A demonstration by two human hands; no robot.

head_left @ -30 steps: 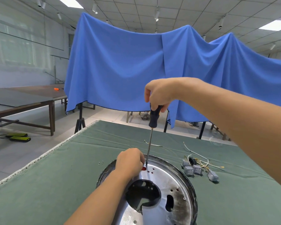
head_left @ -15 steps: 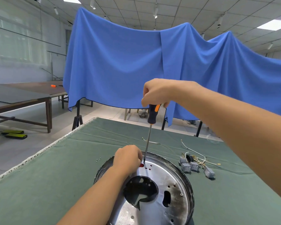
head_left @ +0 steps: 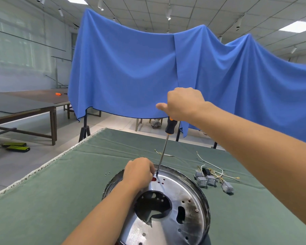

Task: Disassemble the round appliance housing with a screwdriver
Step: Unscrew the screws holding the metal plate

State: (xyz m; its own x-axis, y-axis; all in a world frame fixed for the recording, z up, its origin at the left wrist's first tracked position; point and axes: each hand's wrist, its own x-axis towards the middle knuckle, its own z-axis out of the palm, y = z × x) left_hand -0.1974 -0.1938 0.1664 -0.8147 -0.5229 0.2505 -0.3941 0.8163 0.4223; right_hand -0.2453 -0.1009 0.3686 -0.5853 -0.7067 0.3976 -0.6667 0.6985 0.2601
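A round shiny metal housing (head_left: pixel 182 195) lies on the green table cloth, with a large dark hole near its middle and several small holes. My right hand (head_left: pixel 183 103) grips the top of a black and orange screwdriver (head_left: pixel 170 127) from above. Its thin shaft slants down to the housing's far rim, and the tip sits beside a small red spot. My left hand (head_left: pixel 139 171) rests curled on the housing's far left edge, fingertips right at the shaft's tip. What they pinch is hidden.
Several small grey parts with white and yellow wires (head_left: pixel 211 177) lie right of the housing. Two tiny screws (head_left: pixel 107 173) sit on the cloth to its left. A loose wire (head_left: pixel 163 153) lies beyond it. The table edge (head_left: pixel 48 164) runs along the left. A blue cloth (head_left: pixel 131 71) hangs behind.
My right hand has turned on the screwdriver handle, and the thumb now sticks out to the left. The left hand and the housing stay in place.
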